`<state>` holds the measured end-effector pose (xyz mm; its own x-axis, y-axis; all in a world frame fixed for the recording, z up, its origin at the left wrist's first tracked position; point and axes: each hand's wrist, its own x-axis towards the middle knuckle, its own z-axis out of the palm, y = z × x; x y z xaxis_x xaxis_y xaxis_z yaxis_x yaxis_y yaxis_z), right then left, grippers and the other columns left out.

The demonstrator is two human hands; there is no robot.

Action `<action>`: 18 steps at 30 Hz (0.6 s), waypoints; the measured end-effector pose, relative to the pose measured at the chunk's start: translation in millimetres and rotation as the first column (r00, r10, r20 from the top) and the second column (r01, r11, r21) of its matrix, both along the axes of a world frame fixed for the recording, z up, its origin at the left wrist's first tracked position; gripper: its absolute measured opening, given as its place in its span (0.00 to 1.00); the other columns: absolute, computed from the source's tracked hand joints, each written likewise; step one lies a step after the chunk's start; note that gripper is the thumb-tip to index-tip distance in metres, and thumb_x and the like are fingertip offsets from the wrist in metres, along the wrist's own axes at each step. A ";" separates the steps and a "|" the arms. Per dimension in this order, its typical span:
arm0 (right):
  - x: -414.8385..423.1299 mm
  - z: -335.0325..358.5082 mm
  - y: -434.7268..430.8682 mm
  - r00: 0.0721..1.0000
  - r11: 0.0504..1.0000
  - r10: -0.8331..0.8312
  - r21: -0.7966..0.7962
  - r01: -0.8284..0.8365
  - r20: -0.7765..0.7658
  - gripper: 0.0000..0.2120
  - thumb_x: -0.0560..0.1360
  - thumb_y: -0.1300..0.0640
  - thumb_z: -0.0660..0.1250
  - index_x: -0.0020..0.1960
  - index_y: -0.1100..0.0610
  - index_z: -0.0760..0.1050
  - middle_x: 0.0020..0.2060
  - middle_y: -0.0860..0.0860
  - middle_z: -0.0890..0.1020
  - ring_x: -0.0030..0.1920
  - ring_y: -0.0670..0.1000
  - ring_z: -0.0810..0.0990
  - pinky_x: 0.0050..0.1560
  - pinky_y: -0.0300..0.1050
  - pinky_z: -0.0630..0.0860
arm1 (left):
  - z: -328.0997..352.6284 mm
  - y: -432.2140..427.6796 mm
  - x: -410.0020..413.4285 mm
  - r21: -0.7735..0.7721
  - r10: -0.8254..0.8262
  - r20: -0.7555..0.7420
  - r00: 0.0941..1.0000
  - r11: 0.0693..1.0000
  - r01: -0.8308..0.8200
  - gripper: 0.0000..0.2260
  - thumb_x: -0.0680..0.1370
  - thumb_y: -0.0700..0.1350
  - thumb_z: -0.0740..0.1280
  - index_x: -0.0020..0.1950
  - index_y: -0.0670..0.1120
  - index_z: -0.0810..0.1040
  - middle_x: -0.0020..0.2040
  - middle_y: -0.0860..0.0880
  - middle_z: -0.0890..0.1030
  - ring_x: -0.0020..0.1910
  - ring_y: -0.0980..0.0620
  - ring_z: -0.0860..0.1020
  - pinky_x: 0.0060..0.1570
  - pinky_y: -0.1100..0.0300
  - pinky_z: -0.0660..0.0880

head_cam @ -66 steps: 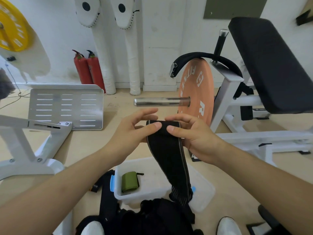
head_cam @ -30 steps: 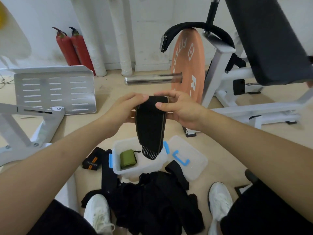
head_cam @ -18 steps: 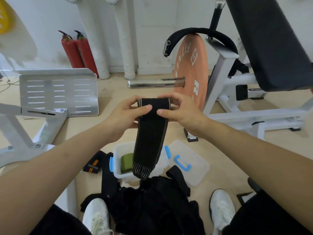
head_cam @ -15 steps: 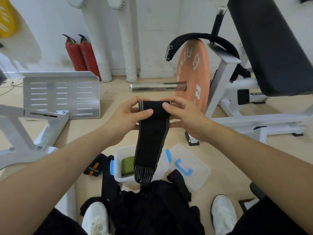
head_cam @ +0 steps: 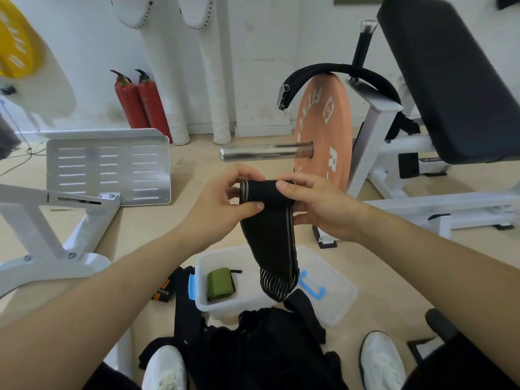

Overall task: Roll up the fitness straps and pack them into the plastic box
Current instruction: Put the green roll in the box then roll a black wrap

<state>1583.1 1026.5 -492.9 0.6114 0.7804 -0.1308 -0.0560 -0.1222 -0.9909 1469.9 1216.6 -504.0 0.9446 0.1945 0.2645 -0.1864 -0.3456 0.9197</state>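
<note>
Both hands, left (head_cam: 222,204) and right (head_cam: 323,206), fingers pinched shut on rolled top of black strap (head_cam: 270,235) (striped tail dangling) above open box (head_cam: 222,305) on floor, holding green roll (head_cam: 220,284).

A white wall (head_cam: 267,52) is seen beyond the hands, met by a pale beige floor (head_cam: 197,170). Two red fire extinguishers (head_cam: 140,104) are stood against the wall, up and to the left of the hands, beside two white wrapped posts (head_cam: 213,88). A slotted metal footplate (head_cam: 108,167) on a white machine frame (head_cam: 42,220) is placed to the left. Just beyond the hands, an orange weight plate (head_cam: 323,136) is carried on a steel bar (head_cam: 264,153). To the right, a black padded bench (head_cam: 450,80) is set on white supports. A yellow plate (head_cam: 17,49) is seen far up-left.
</note>
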 end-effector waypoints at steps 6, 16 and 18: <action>0.9 2.6 -7.2 0.985 0.997 -0.016 0.077 0.003 0.171 0.17 0.77 0.61 0.71 0.66 0.57 0.77 0.58 0.61 0.83 0.58 0.58 0.84 0.59 0.61 0.81 | 9.8 3.2 -3.3 -0.025 0.010 -0.208 0.978 1.000 -0.016 0.17 0.76 0.51 0.74 0.64 0.55 0.78 0.57 0.50 0.84 0.53 0.50 0.84 0.49 0.57 0.81; -2.1 1.4 -9.5 0.776 1.000 -0.023 -0.002 0.031 0.630 0.21 0.74 0.60 0.76 0.65 0.53 0.77 0.55 0.46 0.83 0.56 0.50 0.82 0.53 0.47 0.82 | 7.9 -2.6 -5.4 -0.147 0.009 -0.141 0.990 0.989 -0.030 0.18 0.74 0.39 0.77 0.62 0.49 0.80 0.57 0.44 0.81 0.53 0.46 0.84 0.47 0.53 0.84; -2.9 4.0 -10.1 0.824 0.999 -0.033 -0.014 0.049 0.565 0.20 0.75 0.59 0.75 0.66 0.53 0.77 0.55 0.48 0.83 0.55 0.48 0.82 0.51 0.43 0.82 | 6.9 0.0 -5.2 -0.071 0.048 -0.089 0.995 0.996 -0.055 0.19 0.73 0.40 0.79 0.61 0.53 0.80 0.55 0.49 0.82 0.54 0.47 0.83 0.50 0.50 0.84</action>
